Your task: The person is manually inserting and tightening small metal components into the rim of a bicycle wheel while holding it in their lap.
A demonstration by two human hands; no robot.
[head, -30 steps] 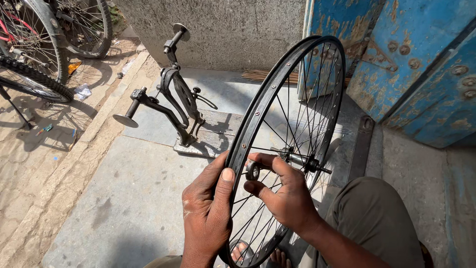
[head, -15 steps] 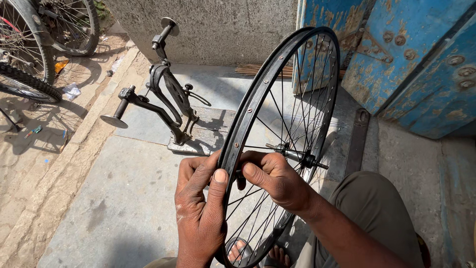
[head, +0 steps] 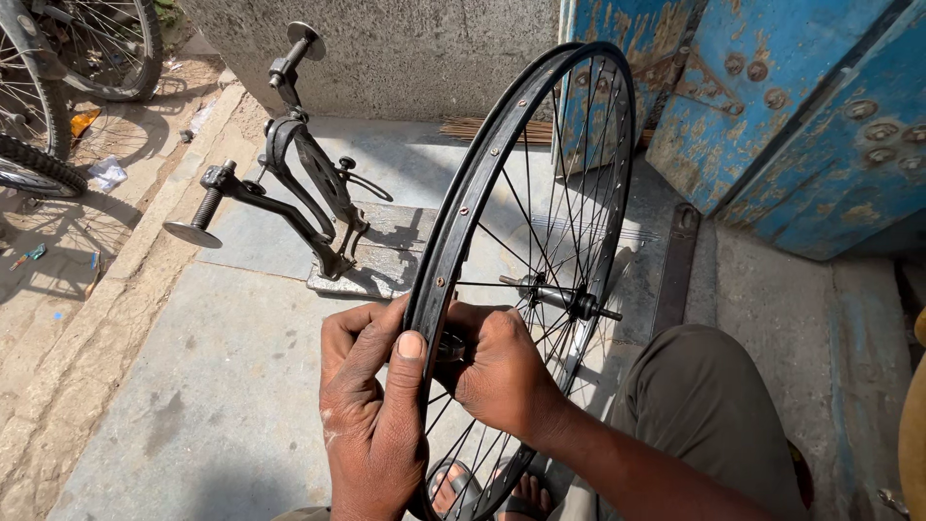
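Blue metal door, riveted and rust-flecked, fills the upper right, standing behind the wheel; grey rendered wall adjoins it at top centre. Concrete paving, sunlit, covers the lower left and middle ground. Bare bicycle wheel rim, black, untyred, spoked, stands upright on edge in the centre of the view, its top rising in front of the door and its lower arc passing between the two hands; its hub and axle sit just right of the hands. Wheel-truing stand, black metal, tilted arms and threaded knobs, is fixed to a small plate on the paving, left of the rim and apart from it. Parked bicycle wheels with tyres occupy the upper left corner on bare earth. Trouser leg, olive-grey, lies at lower right beside the rim. Left hand: fingers curled round the rim's near edge, thumb pressed flat along its outer face, gripping it firmly. Right hand: reaches through from the spoke side, fingers closed around a spot at the rim's inner face; the hand and rim hide whatever it pinches there, so what it holds cannot be told. Sandalled foot shows through the spokes at the bottom edge. Scraps of litter lie by the parked wheels.
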